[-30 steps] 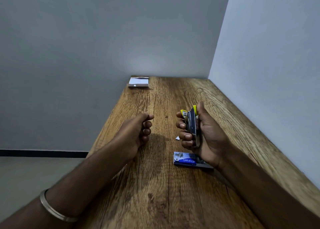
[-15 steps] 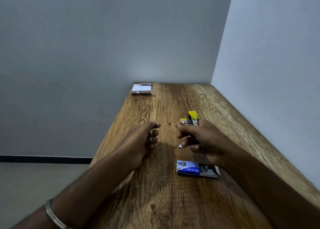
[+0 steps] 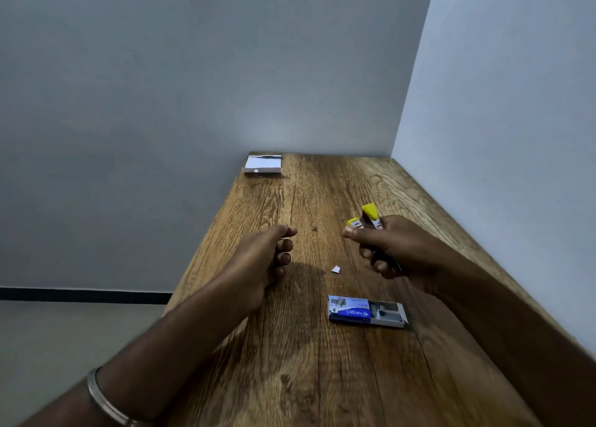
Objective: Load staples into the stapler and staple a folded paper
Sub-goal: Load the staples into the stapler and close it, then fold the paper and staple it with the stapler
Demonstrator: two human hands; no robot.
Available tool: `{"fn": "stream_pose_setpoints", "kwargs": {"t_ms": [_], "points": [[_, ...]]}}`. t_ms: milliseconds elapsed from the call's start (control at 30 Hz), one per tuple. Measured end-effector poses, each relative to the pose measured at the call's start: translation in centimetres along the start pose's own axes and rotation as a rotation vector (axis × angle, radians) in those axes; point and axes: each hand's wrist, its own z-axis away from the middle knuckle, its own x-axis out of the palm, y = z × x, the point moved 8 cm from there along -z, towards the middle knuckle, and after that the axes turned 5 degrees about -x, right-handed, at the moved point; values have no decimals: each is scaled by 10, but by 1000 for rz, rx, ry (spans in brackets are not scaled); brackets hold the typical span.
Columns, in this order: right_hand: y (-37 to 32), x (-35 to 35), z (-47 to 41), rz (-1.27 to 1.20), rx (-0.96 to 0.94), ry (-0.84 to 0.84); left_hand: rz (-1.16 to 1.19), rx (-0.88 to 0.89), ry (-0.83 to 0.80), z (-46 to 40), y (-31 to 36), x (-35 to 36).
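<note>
A plain room corner, perhaps an office or home: a wooden worktop (image 3: 306, 362) is sitting against bare grey walls (image 3: 161, 88).

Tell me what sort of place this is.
Probably a plain indoor room with a desk pushed into a corner: a wood-grain tabletop meets bare grey walls at its far and right edges, with only a staple box, a stapler and folded paper.

The blue staple box (image 3: 350, 310) on the wooden table (image 3: 290, 362) reads "kangaro", seen upside down.
</note>
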Motion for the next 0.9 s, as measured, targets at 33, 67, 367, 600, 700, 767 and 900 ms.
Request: {"fn": "stream_pose_setpoints", "kwargs": {"t_ms": [33, 67, 367, 600, 700, 767, 900], "points": [[3, -6, -2, -43, 25, 33, -14, 7, -7, 1, 1, 1], [5, -12, -4, -55, 23, 66, -36, 26, -16, 3, 3, 1], [-9, -10, -26, 116, -121, 83, -982, 630, 163, -27, 78, 14], [-18, -3, -31, 252, -234, 83, -1503, 669, 360, -135, 127, -30], [-16, -1, -34, 377, -257, 75, -1620, 674, 417, -170, 137, -46], [-13, -3, -39, 498, -263, 89, -1644, 672, 433, -190, 140, -52], [-2, -4, -44, 604, -261, 57, -1673, 662, 413, -224, 139, -51]]}}
